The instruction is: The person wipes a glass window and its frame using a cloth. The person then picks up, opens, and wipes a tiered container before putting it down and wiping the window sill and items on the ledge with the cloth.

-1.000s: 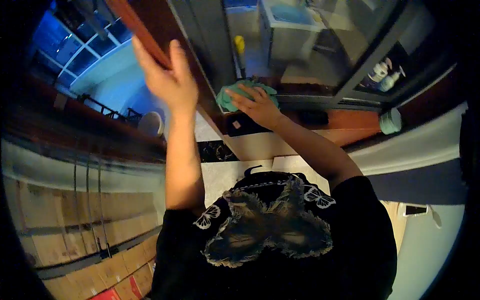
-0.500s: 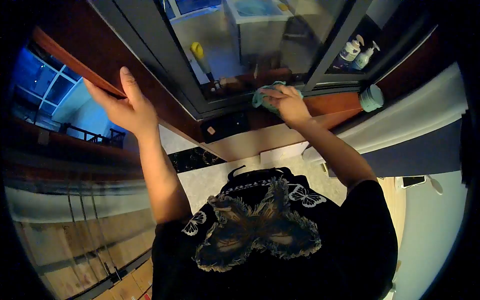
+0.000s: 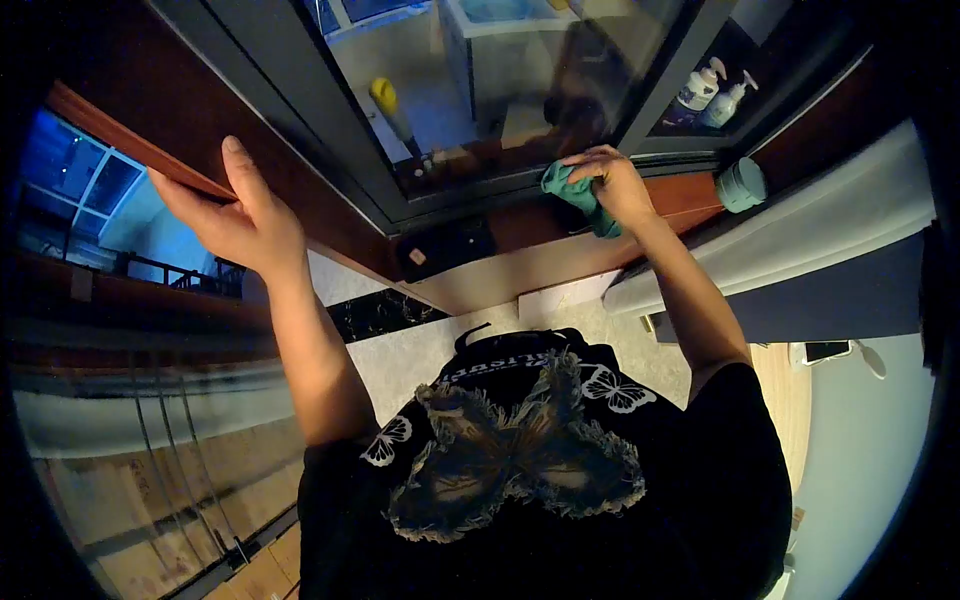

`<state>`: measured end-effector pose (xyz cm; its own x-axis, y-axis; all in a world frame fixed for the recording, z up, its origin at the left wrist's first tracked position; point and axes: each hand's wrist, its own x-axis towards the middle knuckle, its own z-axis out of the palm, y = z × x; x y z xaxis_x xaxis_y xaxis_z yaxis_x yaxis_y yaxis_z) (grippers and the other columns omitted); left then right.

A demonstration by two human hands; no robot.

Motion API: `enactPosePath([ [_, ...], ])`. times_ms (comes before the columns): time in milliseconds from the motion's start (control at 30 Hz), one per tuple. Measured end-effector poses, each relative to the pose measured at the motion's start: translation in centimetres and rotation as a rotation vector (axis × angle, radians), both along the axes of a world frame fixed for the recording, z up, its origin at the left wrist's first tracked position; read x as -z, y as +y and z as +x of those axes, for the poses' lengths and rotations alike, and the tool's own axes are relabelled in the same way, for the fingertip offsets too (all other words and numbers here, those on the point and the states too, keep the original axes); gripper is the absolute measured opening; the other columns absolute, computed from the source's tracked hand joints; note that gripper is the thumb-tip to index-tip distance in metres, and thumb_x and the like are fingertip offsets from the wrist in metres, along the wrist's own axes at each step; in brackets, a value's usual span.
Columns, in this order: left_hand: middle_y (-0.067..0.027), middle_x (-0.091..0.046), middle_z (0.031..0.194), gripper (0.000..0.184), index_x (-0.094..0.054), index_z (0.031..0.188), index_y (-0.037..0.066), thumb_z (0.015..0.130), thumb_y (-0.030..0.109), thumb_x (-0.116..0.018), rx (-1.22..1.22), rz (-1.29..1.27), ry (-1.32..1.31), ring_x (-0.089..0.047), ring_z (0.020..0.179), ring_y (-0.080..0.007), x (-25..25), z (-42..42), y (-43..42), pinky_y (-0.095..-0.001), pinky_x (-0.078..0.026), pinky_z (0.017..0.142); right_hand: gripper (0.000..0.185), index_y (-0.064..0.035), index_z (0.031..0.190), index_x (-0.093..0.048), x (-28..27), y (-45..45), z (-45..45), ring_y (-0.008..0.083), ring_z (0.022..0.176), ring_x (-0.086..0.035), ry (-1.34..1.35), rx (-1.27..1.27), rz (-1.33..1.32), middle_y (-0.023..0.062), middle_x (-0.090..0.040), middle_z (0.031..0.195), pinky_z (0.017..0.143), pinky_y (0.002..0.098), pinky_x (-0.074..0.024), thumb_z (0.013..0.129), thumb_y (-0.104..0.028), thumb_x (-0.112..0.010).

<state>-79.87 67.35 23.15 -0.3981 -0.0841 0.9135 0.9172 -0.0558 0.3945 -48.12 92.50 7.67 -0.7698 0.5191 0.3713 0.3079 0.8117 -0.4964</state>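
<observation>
My left hand (image 3: 240, 222) straddles the edge of a reddish-brown wooden door frame (image 3: 130, 140), with the thumb on the near face and the fingers straight along the other side. On the right, my right hand (image 3: 622, 188) is closed on a crumpled green cloth (image 3: 578, 192), part of which hangs down. The cloth lies against the bottom of a dark window frame (image 3: 480, 198), just above the wooden sill (image 3: 670, 200). My fingertips are close to the lower edge of the glass pane (image 3: 540, 90).
A black flat object (image 3: 445, 248) lies at the sill's left end, and a green round container (image 3: 741, 186) stands at its right. Two pump bottles (image 3: 712, 92) show behind the right window section. A pale curtain (image 3: 800, 235) hangs at the right.
My right hand has moved right along the bottom of the window frame with the cloth, which now hangs looser. My left hand stays on the door frame.
</observation>
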Motion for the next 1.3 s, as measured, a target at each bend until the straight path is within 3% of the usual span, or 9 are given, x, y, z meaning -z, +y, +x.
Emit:
enactPosePath([
  [333, -0.0242, -0.05, 0.146, 0.073, -0.04, 0.145, -0.011, 0.094, 0.025, -0.076, -0.029, -0.014, -0.011, -0.05, 0.132, -0.0321, 0.2, -0.2, -0.1, -0.0395, -0.036, 0.114, 0.044, -0.0063, 0.091, -0.079, 0.1, 0.3, 0.7, 0.0308, 0.114, -0.066, 0.0, 0.139, -0.137, 0.0087, -0.075, 0.117, 0.103, 0.0346, -0.0495, 0.068, 0.02, -0.053],
  [567, -0.0249, -0.046, 0.15, 0.073, -0.039, 0.146, -0.011, 0.094, 0.024, -0.075, 0.021, -0.006, -0.041, -0.044, 0.139, -0.0323, 0.0, 0.3, 0.0, -0.0401, -0.031, 0.118, 0.037, -0.0073, 0.097, -0.08, -1.2, -1.1, -0.9, 0.0368, 0.1, -0.071, -0.004, 0.345, -0.29, 0.0201, -0.074, 0.103, 0.097, 0.0393, -0.053, 0.072, 0.01, -0.058],
  [733, -0.0242, -0.047, 0.149, 0.07, -0.034, 0.15, -0.009, 0.098, 0.019, -0.07, -0.036, -0.045, -0.029, -0.049, 0.134, -0.0301, 0.7, -0.1, 0.1, -0.0369, -0.034, 0.115, 0.031, -0.0056, 0.106, -0.075, -0.6, -4.3, -5.9, 0.0374, 0.099, -0.069, -0.495, 0.364, 0.203, 0.0221, -0.071, 0.1, 0.091, 0.0497, -0.0541, 0.078, 0.0, -0.064],
  [833, -0.025, -0.048, 0.147, 0.071, -0.032, 0.151, -0.008, 0.098, 0.02, -0.07, 0.0, -0.043, -0.004, -0.05, 0.133, -0.0319, 0.6, 0.1, 0.4, -0.0394, -0.035, 0.115, 0.012, -0.0062, 0.09, -0.073, 0.4, -6.2, -8.3, 0.0348, 0.098, -0.07, -0.309, 0.32, 0.227, 0.018, -0.073, 0.093, 0.094, 0.0458, -0.0535, 0.08, -0.007, -0.068],
  [967, -0.0228, -0.055, 0.127, 0.049, -0.043, 0.133, -0.003, 0.092, 0.006, -0.069, -0.393, 0.211, 0.409, -0.054, 0.119, -0.0329, 2.6, 2.6, 0.2, -0.0455, -0.045, 0.103, 0.024, -0.003, 0.101, -0.074, -1.3, -5.3, -6.1, 0.0364, 0.104, -0.069, -0.145, 0.305, -0.019, 0.0204, -0.073, 0.103, 0.097, 0.0448, -0.0523, 0.078, -0.004, -0.068],
  [1033, -0.0154, -0.06, 0.116, 0.031, -0.056, 0.113, 0.0, 0.087, 0.01, -0.07, -0.201, 0.098, 0.545, -0.057, 0.112, -0.0284, 6.5, 6.5, 0.7, -0.0409, -0.049, 0.093, 0.046, -0.0021, 0.12, -0.069, -1.8, -4.5, -3.5, 0.0382, 0.111, -0.067, 0.079, 0.1, -0.144, 0.022, -0.071, 0.115, 0.097, 0.0431, -0.0521, 0.076, 0.006, -0.062],
  [1133, -0.0099, -0.067, 0.104, 0.02, -0.069, 0.104, 0.009, 0.085, 0.01, -0.068, 0.493, -0.496, 0.307, -0.063, 0.103, -0.0322, 13.0, 14.4, 4.1, -0.0433, -0.052, 0.089, 0.05, -0.0024, 0.124, -0.069, -4.4, -4.8, 0.5, 0.0238, 0.109, -0.068, 0.218, 0.143, -0.403, 0.0141, -0.072, 0.117, 0.097, 0.0322, -0.0502, 0.076, 0.009, -0.059],
  [1167, -0.0119, -0.066, 0.114, 0.028, -0.068, 0.116, 0.007, 0.088, 0.012, -0.068, 0.739, -0.699, 0.218, -0.061, 0.111, -0.036, 16.4, 15.4, 6.8, -0.046, -0.05, 0.096, 0.05, -0.0024, 0.124, -0.068, -4.4, -4.3, 2.1, 0.0186, 0.108, -0.067, 0.329, 0.156, -0.512, 0.01, -0.072, 0.117, 0.097, 0.029, -0.0493, 0.076, 0.009, -0.058],
  [1300, -0.014, -0.06, 0.132, 0.043, -0.064, 0.128, 0.008, 0.088, 0.022, -0.073, 0.774, -1.014, 0.209, -0.053, 0.125, -0.0379, 21.6, 18.7, 11.3, -0.0475, -0.045, 0.106, 0.05, -0.004, 0.134, -0.063, -2.5, -2.1, 8.8, 0.0177, 0.106, -0.066, 0.779, 0.249, -0.871, 0.0068, -0.068, 0.124, 0.091, 0.0311, -0.0528, 0.084, -0.002, -0.06],
])
